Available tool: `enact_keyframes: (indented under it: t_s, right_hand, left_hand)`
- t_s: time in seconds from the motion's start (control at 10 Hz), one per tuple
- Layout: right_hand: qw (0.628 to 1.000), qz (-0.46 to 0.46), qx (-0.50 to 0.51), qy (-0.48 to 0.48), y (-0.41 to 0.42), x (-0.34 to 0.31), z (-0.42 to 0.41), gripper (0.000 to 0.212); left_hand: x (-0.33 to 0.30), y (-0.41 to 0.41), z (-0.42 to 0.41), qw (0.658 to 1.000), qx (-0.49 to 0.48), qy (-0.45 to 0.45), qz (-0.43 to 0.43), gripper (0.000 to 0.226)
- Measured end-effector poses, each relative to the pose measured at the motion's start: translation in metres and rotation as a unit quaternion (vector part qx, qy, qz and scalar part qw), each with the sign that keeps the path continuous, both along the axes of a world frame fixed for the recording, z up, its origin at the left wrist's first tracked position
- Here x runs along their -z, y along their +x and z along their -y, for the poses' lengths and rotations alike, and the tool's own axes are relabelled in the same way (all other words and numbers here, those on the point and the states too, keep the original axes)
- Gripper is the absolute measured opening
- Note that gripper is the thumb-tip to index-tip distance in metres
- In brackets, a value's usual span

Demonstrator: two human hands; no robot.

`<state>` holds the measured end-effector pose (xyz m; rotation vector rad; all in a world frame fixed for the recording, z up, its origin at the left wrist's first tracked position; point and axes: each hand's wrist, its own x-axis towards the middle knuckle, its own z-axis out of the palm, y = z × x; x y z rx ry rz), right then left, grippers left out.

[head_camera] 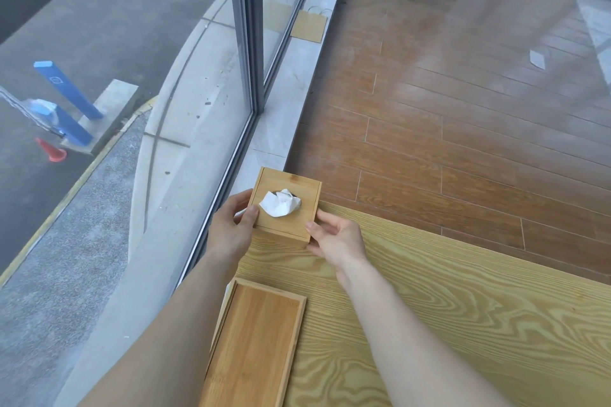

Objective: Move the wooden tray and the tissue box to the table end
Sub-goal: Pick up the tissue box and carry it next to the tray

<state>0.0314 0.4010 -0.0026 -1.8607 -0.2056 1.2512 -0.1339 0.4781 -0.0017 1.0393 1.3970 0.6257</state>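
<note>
Left hand (231,228) and right hand (337,238) clamp opposite sides of the tissue box (284,208) at the tabletop (446,307) far corner, beside the window. The wooden tray (254,347) lies nearer, along the left edge, its near end cut off; bare tabletop spreads rightward.

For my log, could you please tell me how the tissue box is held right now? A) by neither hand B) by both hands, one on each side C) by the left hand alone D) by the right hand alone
B: the left hand and right hand grip opposite sides of the tissue box at the table corner.
</note>
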Motion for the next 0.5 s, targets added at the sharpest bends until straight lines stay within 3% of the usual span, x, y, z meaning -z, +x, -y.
enact_keyframes:
  t_s: [0.3,0.4,0.5]
  right_hand:
    - [1.0,-0.001,-0.001,-0.008,-0.002,-0.004,0.001,0.043]
    - [0.991,0.098,-0.063,-0.062,-0.004,-0.006,0.002,0.05]
    - [0.96,0.21,-0.145,-0.117,-0.007,-0.017,0.014,0.069]
  left_hand:
    - [0.001,-0.002,-0.001,1.0,0.017,0.016,-0.015,0.032]
    - [0.001,-0.001,0.001,0.996,0.031,0.029,-0.084,0.034]
    - [0.0,-0.002,0.01,0.979,0.047,0.035,-0.197,0.054]
